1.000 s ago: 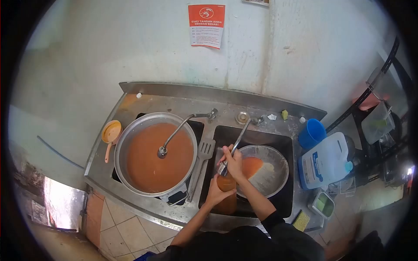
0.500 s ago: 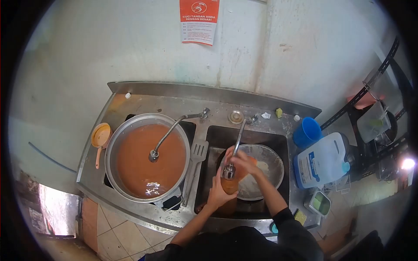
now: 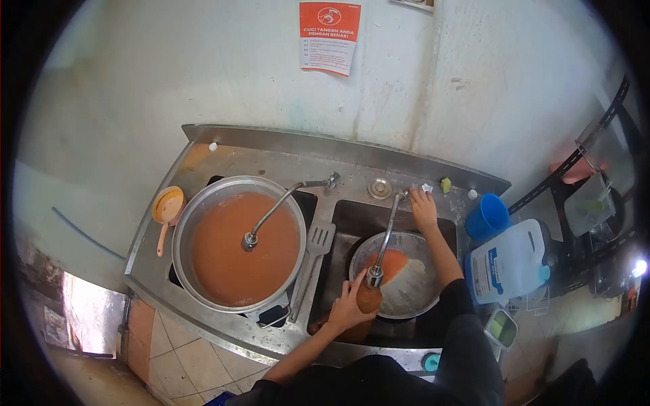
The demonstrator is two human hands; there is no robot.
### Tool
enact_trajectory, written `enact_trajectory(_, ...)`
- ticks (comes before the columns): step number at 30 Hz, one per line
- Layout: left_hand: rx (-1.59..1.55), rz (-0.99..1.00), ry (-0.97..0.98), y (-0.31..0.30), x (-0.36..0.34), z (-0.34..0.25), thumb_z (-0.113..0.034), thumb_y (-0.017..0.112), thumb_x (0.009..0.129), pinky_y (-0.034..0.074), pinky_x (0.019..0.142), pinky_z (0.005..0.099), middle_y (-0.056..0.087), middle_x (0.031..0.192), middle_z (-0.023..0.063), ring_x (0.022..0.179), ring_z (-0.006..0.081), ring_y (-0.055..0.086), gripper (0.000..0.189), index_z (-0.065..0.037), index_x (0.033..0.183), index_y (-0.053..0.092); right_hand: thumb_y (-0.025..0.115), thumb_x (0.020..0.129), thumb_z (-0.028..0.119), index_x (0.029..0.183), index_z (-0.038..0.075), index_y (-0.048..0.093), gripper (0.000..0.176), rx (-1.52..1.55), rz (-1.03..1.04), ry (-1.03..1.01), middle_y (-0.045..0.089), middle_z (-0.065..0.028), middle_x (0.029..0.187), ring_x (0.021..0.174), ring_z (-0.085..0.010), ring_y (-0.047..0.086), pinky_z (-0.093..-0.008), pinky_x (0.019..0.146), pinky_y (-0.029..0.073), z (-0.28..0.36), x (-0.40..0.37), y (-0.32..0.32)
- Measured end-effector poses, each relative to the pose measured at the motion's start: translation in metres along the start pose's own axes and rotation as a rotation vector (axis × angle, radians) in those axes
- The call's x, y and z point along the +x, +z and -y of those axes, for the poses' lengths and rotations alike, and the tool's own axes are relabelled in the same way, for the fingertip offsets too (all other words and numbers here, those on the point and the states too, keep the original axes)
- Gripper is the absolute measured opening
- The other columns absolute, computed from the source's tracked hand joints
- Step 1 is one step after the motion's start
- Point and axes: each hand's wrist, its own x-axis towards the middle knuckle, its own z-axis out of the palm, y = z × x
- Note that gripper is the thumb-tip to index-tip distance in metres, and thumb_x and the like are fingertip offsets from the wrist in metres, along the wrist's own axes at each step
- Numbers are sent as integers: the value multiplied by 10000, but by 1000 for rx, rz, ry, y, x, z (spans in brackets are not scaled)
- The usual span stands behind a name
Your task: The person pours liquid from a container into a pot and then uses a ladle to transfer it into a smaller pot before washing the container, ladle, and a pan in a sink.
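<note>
My left hand is wrapped round a brownish-orange rounded container in the right sink basin, directly under the nozzle of the flexible faucet. My right hand reaches to the back of that basin, its fingers at the base of the faucet beside a small white scrap; the fingertips' exact contact is hard to see. Beneath the forearms sits a round metal pan with an orange patch and a pale residue in it.
A large pot of orange-brown liquid stands on the left, with a ladle beyond it and a slotted spatula at its right. On the right are a blue cup, a jug and a green-filled tray.
My right hand has left the container and moved up and right to the faucet base. My left hand still holds the container. The whole view has shifted slightly.
</note>
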Motion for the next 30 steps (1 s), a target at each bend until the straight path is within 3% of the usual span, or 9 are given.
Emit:
enact_trajectory(3,13,-1,-11,-2,1,1,-311,775,574,472,798,475,389,1068,166,953,393,524,1042,-225,1391,135,455,820,176,1085,53,590,322,76,-196,-24,401,-43,1320,1243,-249,341,-421,980,325,3,-5,10)
enact_trajectory(9,-28,-11,-16,-7,3,3,-317,776,573,469,804,457,386,1068,166,972,382,513,1058,-207,1397,122,452,820,162,1170,59,531,373,-206,-63,-50,390,-93,1314,1230,-259,350,-431,999,311,1,-22,34)
enact_trajectory(15,-26,11,-49,-5,4,7,-327,775,571,461,820,451,384,1085,170,980,384,507,1082,-208,1405,96,483,805,160,1195,103,524,396,-96,-21,26,380,-92,1338,1266,-246,314,-454,1000,306,-3,-33,42)
enact_trajectory(18,-40,16,-20,-3,3,9,-336,770,577,448,837,458,379,1095,171,989,391,504,1088,-215,1408,78,497,815,200,1247,91,476,446,39,167,75,340,-110,1377,1285,-251,293,-442,1008,297,8,-30,1)
enact_trajectory(20,-17,22,-53,-3,3,8,-342,766,582,439,843,470,373,1112,175,994,399,501,1093,-223,1408,60,578,747,229,1256,79,459,544,551,467,273,329,-143,1378,1270,-283,318,-437,1007,304,19,-29,-23)
enact_trajectory(22,-17,28,-61,-4,2,6,-345,765,583,436,844,474,372,1119,176,998,405,497,1100,-227,1409,48,640,702,267,1306,64,386,686,1156,408,101,336,-151,1372,1259,-308,329,-429,1011,297,33,-53,43)
enact_trajectory(24,-16,38,-68,-6,1,6,-348,764,584,433,846,479,370,1125,177,1002,411,493,1106,-231,1409,37,679,706,288,1368,65,268,810,1843,747,-126,333,-138,1373,1263,-296,313,-416,1021,278,53,-101,-20)
enact_trajectory(26,-61,21,-44,-5,1,8,-364,766,571,444,826,510,376,1134,209,963,454,509,1121,-303,1398,11,729,690,296,1392,49,179,925,1907,883,-64,335,-140,1361,1259,-260,308,-392,1024,267,79,-152,-62)
enact_trajectory(30,-64,99,-62,-3,0,13,-337,780,550,426,866,501,366,1167,209,1019,455,478,1171,-254,1401,-20,773,661,234,1337,20,260,876,2078,585,160,416,-124,1283,1198,-217,383,-358,1011,293,156,-208,-56)
